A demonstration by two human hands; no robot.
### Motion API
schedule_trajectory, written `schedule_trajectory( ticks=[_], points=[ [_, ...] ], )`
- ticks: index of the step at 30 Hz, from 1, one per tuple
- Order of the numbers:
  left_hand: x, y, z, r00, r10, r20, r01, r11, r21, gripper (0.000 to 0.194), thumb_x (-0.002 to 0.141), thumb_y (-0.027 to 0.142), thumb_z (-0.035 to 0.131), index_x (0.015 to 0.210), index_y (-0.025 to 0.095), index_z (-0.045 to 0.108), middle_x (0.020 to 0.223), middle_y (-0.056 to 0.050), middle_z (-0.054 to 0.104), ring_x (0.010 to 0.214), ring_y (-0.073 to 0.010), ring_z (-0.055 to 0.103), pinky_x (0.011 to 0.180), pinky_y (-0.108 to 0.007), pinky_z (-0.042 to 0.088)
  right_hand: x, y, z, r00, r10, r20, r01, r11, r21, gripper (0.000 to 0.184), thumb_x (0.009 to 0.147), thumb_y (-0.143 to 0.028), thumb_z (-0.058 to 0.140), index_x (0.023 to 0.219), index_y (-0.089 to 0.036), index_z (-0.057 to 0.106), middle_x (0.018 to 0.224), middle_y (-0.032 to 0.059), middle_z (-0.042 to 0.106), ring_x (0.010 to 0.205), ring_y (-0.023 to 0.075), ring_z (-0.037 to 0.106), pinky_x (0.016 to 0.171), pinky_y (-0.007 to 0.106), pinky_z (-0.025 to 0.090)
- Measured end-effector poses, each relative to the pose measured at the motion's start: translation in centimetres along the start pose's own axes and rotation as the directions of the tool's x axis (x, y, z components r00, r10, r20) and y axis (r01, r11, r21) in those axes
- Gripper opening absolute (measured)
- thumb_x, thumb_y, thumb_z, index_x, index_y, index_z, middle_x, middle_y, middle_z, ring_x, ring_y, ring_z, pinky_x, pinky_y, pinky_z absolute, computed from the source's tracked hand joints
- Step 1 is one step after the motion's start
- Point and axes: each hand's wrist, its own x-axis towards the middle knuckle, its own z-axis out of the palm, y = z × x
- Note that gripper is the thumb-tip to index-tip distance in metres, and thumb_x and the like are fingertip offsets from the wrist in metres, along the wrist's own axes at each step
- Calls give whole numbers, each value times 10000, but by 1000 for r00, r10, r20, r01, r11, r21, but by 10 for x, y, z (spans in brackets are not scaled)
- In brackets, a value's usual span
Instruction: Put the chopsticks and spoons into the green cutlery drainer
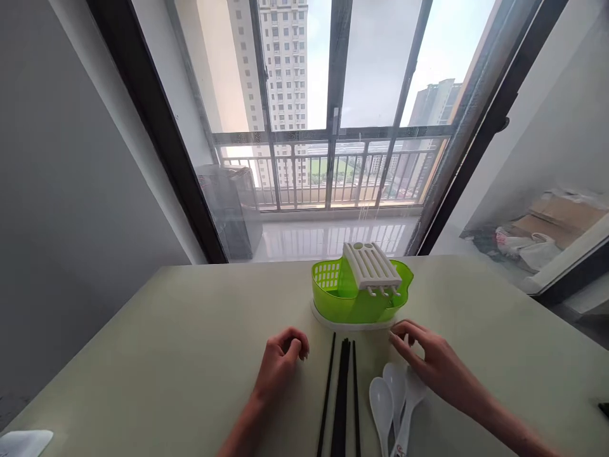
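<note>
A bright green utensil caddy (346, 311) with a white slotted rack (373, 266) on top stands on a white base near the table's far edge. My left hand (284, 357) rests on the table left of the chopsticks, fingers loosely curled, nothing visible in them. My right hand (428, 355) is over the spoons, thumb and fingertips brought together beside the caddy's base; what they hold, if anything, is hidden. Black chopsticks (341, 400) lie between my hands, a bunch in the middle and a single one at each side. White spoons (381, 404) lie right of them, one partly under my right hand.
The pale table (200, 355) reaches to a dark-framed glass door, with a railing and buildings beyond. A white object (26, 442) lies at the near left corner. A small dark object (604, 409) is at the right edge. Cardboard (547, 225) and bags are behind glass at right.
</note>
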Motion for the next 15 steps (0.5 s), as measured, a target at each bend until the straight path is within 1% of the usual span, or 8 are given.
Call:
schedule_trajectory(
  ticks=[2, 3, 5, 6, 8, 10, 12, 15],
  points=[
    [-1, -2, 3, 999, -29, 14, 31, 969, -243, 105, 795, 226, 626, 719, 191, 688, 747, -2, 655, 707, -149, 563, 714, -275, 458, 3, -17, -2, 993, -111, 38, 115, 985, -131, 331, 1050, -425, 463, 803, -237, 579, 840, 23, 658, 809, 188, 616, 747, 291, 472],
    [-2, -3, 4, 998, -53, 24, 58, 928, -369, 85, 803, 233, 653, 780, 187, 721, 834, -21, 702, 760, -159, 605, 757, -283, 483, 5, -25, -2, 985, -159, 73, 171, 966, -192, 325, 1049, -386, 465, 777, -237, 559, 818, 21, 650, 808, 191, 615, 756, 296, 468],
    [-2, -4, 5, 991, -120, 63, 134, 801, -584, 165, 829, 268, 686, 944, 180, 767, 1049, -74, 761, 917, -200, 678, 875, -320, 515, 8, -41, 1, 967, -184, 175, 232, 922, -309, 298, 1040, -304, 459, 767, -234, 552, 798, 18, 661, 779, 189, 626, 735, 300, 453],
    [-2, -4, 5, 984, -152, 97, 178, 730, -660, 230, 852, 298, 687, 1024, 171, 772, 1155, -104, 761, 1009, -227, 694, 940, -345, 514, 8, -48, 3, 960, -162, 227, 238, 900, -365, 284, 1033, -272, 452, 776, -231, 564, 797, 18, 678, 750, 187, 639, 704, 299, 440],
    [-2, -4, 3, 966, -191, 175, 256, 594, -763, 350, 921, 387, 641, 1141, 141, 757, 1320, -152, 716, 1170, -272, 679, 1047, -390, 489, 7, -64, 10, 948, -69, 311, 218, 852, -476, 283, 1026, -236, 435, 796, -228, 600, 784, 18, 714, 665, 184, 672, 607, 300, 384],
    [-2, -4, -1, 953, -194, 231, 298, 488, -821, 475, 991, 480, 543, 1214, 106, 731, 1429, -178, 649, 1285, -295, 633, 1123, -413, 450, 3, -81, 19, 919, -14, 393, 242, 807, -539, 287, 1033, -259, 446, 830, -228, 646, 795, 30, 757, 674, 211, 731, 572, 305, 351],
    [-2, -4, -3, 953, -175, 246, 299, 422, -856, 573, 1025, 538, 460, 1267, 78, 701, 1484, -197, 599, 1357, -313, 587, 1176, -430, 406, -3, -98, 29, 886, 16, 464, 283, 774, -567, 262, 1029, -253, 474, 900, -227, 701, 835, 51, 794, 732, 253, 778, 573, 301, 368],
    [-1, -9, -5, 961, -153, 230, 272, 377, -885, 644, 1034, 573, 421, 1306, 44, 668, 1508, -227, 565, 1408, -344, 540, 1219, -457, 360, -10, -118, 43, 806, 104, 583, 351, 709, -612, 294, 1034, -262, 508, 947, -195, 781, 866, 117, 821, 802, 330, 806, 604, 314, 452]
  ],
)
